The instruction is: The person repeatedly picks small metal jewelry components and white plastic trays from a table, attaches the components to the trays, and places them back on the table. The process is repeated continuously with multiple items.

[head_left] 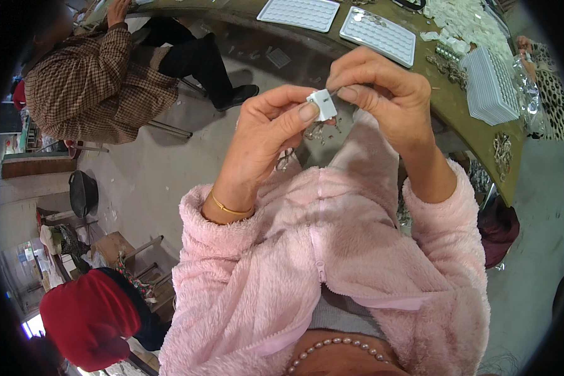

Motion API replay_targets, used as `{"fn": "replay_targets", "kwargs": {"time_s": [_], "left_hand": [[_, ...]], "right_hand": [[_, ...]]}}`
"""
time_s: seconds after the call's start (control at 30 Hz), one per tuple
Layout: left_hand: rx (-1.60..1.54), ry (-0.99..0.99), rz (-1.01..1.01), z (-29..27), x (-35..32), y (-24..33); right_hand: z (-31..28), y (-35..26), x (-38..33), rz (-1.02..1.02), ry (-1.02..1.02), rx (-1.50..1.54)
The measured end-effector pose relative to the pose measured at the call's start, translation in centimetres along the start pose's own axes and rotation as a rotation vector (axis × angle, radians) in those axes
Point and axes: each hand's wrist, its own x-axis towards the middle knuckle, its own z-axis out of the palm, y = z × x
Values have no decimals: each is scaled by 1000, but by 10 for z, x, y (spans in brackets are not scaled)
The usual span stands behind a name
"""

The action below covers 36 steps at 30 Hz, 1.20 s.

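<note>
Above my lap, my left hand [263,125] pinches a small white plastic card [323,104] with a slot in it between thumb and forefinger. Thin silvery jewellery chains [319,131] dangle below the card, by the left fingers; whether they hang from it or from the hand I cannot tell. Just to the right, my right hand [385,94] is closed in a pinch at the card's upper edge. A thin, dark sliver shows between its fingertips, too small to name.
Two white compartment trays [297,14] lie on the green table [448,103] ahead. At the right are a stack of white trays [490,88], loose chains [502,153] and a heap of small white pieces [464,22]. A person in a checked jacket [100,88] sits at the left.
</note>
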Motion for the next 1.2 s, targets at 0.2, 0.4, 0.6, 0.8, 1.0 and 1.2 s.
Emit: {"fn": "replay_targets", "kwargs": {"time_s": [0.2, 0.4, 0.6, 0.8, 1.0, 1.2], "left_hand": [[-62, -35, -39, 1, 0, 0], [-105, -5, -33, 2, 1, -2], [-174, -18, 7, 2, 5, -8], [-155, 3, -16, 1, 6, -7], [-61, 30, -94, 3, 8, -8], [-92, 12, -91, 3, 9, -13]], "right_hand": [[9, 0, -2, -104, 15, -99], [13, -1, -3, -77, 41, -126], [23, 7, -4, -204, 136, -278], [12, 8, -6, -70, 85, -114], [4, 9, -6, -74, -28, -182], [4, 14, -7, -145, -38, -330]]}}
